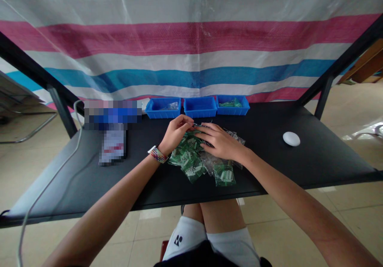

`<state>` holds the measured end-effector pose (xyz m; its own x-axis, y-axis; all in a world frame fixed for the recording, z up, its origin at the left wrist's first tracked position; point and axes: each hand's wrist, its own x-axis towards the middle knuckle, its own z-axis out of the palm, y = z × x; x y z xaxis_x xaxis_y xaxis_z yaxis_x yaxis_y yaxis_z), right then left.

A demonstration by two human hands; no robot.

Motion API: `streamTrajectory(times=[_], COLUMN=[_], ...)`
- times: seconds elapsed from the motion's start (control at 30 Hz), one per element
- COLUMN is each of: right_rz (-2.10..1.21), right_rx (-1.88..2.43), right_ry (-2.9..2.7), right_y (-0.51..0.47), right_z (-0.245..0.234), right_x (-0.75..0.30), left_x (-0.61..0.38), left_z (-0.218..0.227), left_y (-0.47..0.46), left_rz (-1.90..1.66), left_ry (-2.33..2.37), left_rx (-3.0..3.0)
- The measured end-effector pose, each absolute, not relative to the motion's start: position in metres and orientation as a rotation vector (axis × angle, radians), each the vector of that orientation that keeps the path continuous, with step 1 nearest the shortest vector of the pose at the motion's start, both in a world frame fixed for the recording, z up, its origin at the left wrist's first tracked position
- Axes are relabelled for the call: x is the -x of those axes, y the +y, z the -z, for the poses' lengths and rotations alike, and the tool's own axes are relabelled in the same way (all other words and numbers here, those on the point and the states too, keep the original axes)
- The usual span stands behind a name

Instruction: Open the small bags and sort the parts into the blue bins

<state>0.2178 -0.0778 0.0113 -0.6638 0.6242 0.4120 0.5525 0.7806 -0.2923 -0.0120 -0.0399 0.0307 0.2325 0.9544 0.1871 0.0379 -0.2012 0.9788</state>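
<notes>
My left hand (176, 132) and my right hand (220, 140) meet over a heap of small clear bags with green and white parts (197, 161) in the middle of a black table (299, 167). Both hands pinch a small clear bag (198, 125) between their fingertips, just above the heap. A patterned band sits on my left wrist (157, 154). The right palm lies partly over the heap.
Three blue trays stand in a row at the table's back: left (163, 108) with a clear bag, middle (200, 107), right (232, 104) with green bags. A white round object (291, 138) lies to the right. A blurred-out package (112, 130) and a grey cable (54, 175) are at the left.
</notes>
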Motion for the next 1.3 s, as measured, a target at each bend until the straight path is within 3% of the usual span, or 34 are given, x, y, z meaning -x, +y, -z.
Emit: streamTrajectory(times=[0.4, 0.77, 1.3], right_rz=[-0.412, -1.221, -1.41], right_rx=[0.938, 0.846, 0.834], right_ry=[-2.093, -1.535, -1.184], right_y=[-0.074, -0.072, -0.068], right_z=[-0.017, -0.029, -0.022], right_x=[-0.217, -0.22, -0.216], left_x=[0.015, 0.013, 0.012], left_z=[-0.029, -0.03, -0.035], left_y=[-0.039, -0.038, -0.041], left_rz=[-1.236, -1.234, -1.123], left_ry=[1.01, 0.899, 0.802], left_rx=[-1.69, -1.559, -1.53])
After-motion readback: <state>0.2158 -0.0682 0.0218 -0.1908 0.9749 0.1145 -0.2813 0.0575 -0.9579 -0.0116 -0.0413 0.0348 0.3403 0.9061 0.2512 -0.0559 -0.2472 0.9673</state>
